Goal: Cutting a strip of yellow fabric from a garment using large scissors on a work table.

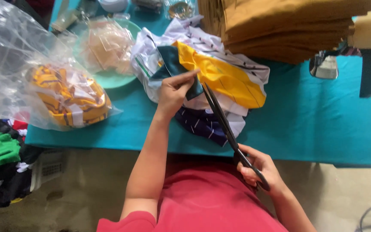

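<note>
Pinching the dark fabric piece (pixel 174 64) taut, her left hand (pixel 172 92) should stay clear while the right hand (pixel 258 169), closed around the scissors (pixel 226 126), cuts beside it.

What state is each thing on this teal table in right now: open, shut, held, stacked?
Long black scissors: blades nearly closed, at the dark teal fabric piece.
Dark teal fabric piece: pinched by left hand.
Right hand: gripping scissor handles.
Yellow and white fabric pile: crumpled.
Clear plastic bag: filled with fabric.
Brown cloth stack: neatly folded.

Pinched dark teal fabric piece (pixel 174 64), black scissors (pixel 226 124)
</note>
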